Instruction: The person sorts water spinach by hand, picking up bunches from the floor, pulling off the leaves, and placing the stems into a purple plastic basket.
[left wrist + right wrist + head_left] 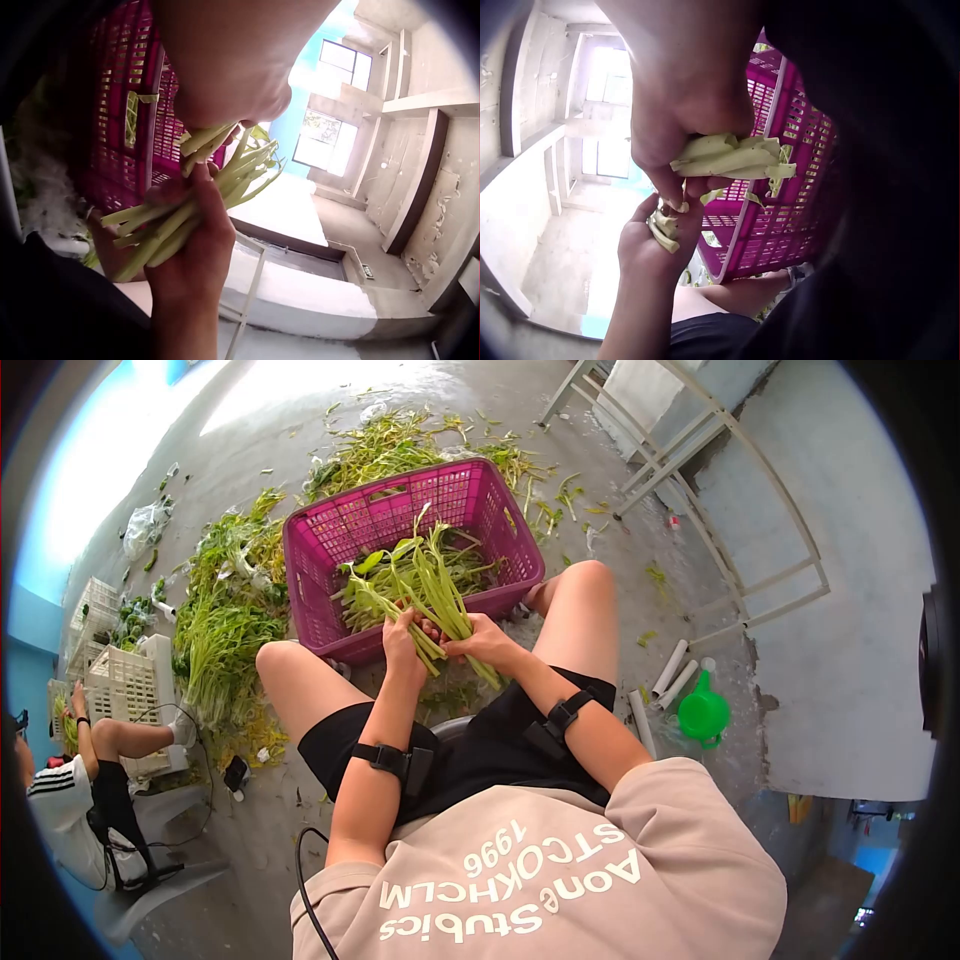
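Above the near rim of a purple plastic crate [312, 565], both hands hold long green vegetable stems. My right hand [487, 643] grips the larger bunch of stems [440, 592], whose tops point away over the crate. In my left hand [402, 647] is a smaller bunch of stems [428, 648], close beside the larger one. The right wrist view shows the cut ends of the larger bunch [731, 159] sticking out of the right fist. Fingers of both hands almost meet there. More leafy stems [362, 610] lie inside the crate between the person's knees.
Heaps of leafy stems [225, 650] cover the floor left of the crate and behind it. At far left another person [65, 790] sits by white crates [122, 685]. A green plastic container [703, 713] and white pipes [672, 668] lie at right, below a metal frame [715, 550].
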`<state>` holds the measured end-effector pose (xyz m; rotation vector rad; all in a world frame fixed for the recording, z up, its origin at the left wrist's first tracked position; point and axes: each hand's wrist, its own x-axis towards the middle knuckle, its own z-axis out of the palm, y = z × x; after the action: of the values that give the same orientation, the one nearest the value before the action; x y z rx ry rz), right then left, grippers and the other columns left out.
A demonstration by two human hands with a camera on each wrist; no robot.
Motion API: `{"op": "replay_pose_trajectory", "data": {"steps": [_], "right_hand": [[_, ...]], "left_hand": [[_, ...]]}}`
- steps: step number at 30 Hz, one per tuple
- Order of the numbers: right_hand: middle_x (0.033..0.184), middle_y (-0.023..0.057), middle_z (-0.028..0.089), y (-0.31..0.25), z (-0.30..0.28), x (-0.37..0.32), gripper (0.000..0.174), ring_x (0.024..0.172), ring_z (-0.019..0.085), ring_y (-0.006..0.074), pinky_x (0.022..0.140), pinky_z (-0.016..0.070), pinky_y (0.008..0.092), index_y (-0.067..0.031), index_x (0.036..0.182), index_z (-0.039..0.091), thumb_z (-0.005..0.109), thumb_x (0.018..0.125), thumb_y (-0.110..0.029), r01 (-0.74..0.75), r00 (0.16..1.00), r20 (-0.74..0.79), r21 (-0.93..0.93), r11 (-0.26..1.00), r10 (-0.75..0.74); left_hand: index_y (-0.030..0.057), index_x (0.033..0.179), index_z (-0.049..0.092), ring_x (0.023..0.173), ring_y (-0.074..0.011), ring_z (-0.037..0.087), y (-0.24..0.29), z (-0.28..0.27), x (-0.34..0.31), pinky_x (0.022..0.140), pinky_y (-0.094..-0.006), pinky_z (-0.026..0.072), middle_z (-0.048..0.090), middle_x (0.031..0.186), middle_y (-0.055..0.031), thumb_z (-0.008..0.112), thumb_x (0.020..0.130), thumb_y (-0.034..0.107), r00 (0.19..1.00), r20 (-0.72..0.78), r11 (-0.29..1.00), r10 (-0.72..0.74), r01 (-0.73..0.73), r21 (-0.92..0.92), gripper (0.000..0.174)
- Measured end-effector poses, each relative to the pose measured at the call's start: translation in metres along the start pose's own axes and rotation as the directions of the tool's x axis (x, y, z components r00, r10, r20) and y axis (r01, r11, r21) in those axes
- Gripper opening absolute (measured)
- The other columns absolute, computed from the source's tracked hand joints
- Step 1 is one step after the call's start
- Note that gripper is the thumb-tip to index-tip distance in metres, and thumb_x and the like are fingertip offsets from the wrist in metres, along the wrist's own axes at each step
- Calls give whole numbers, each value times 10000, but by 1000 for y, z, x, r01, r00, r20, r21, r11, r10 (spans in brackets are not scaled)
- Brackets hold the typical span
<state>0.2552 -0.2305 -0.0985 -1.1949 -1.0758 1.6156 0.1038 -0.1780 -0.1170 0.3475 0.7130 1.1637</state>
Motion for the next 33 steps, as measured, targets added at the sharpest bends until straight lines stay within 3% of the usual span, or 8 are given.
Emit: {"op": "replay_pose_trajectory", "data": {"steps": [7, 10, 11, 14, 17, 26, 29, 33], "right_hand": [[847, 13, 635, -15, 16, 4, 234, 678, 592, 94, 582, 478, 250, -28, 986, 639, 793, 822, -93, 73, 992, -104, 77, 994, -64], [842, 16, 633, -15, 21, 10, 275, 671, 569, 81, 559, 448, 252, -15, 1033, 660, 804, 817, -107, 37, 992, -125, 84, 996, -26], [842, 16, 633, -15, 21, 10, 275, 671, 569, 81, 559, 448, 252, -15, 1033, 660, 804, 817, -107, 33, 993, -114, 84, 996, -23], [871, 7, 637, -10, 14, 7, 441, 673, 559, 76, 561, 442, 245, -22, 1259, 636, 771, 844, -86, 46, 998, -46, 72, 996, -43], [852, 13, 647, -12, 7, -1, 371, 673, 568, 79, 565, 447, 245, -12, 1194, 653, 765, 850, -95, 75, 993, -92, 29, 997, -72], [809, 18, 661, -13, 18, 8, 260, 675, 583, 81, 577, 455, 244, -10, 1080, 663, 754, 867, -127, 83, 993, -90, 30, 996, -80], [806, 11, 661, -22, 17, -1, 267, 677, 582, 80, 577, 452, 241, -16, 1064, 665, 771, 859, -149, 97, 993, -66, -2, 995, -97], [828, 8, 666, -11, 9, 1, 251, 696, 588, 78, 589, 458, 247, -37, 1056, 665, 760, 875, -183, 40, 996, -73, -57, 998, -44]], "left_hand": [[101, 1131, 402, 518, -111, 467, 5, 12, 0, 456, -284, 453, 460, 782, -19, 552, 996, 104, 994, -67, 993, 85, -79, 86, 202], [87, 1130, 408, 498, -112, 474, 13, 2, 0, 444, -273, 437, 519, 788, -38, 565, 998, 118, 993, -79, 982, 90, -76, 170, 207], [78, 1127, 413, 488, -115, 477, 15, -1, 0, 439, -268, 428, 552, 803, -56, 561, 994, 101, 996, -13, 974, 86, -82, 210, 201], [63, 1123, 420, 475, -120, 483, 16, -3, -3, 432, -257, 414, 600, 838, -87, 554, 977, 58, 995, 69, 957, 74, -90, 274, 198], [53, 1117, 431, 471, -124, 487, 7, -1, 1, 428, -246, 404, 608, 843, -96, 544, 943, 0, 995, 90, 956, 52, -76, 284, 214], [41, 1081, 526, 452, -91, 459, 2, 5, 0, 417, -234, 372, 619, 805, -64, 596, 947, 63, 996, -1, 937, 87, -81, 340, 153], [39, 1103, 556, 448, -75, 452, 18, 3, -7, 418, -229, 357, 614, 804, -37, 657, 938, 129, 999, -48, 968, -13, 24, 249, 213], [49, 1094, 604, 453, -64, 448, 14, -1, -6, 422, -223, 341, 627, 783, -8, 729, 898, 170, 987, 57, 958, -152, 133, 253, 261]]}}
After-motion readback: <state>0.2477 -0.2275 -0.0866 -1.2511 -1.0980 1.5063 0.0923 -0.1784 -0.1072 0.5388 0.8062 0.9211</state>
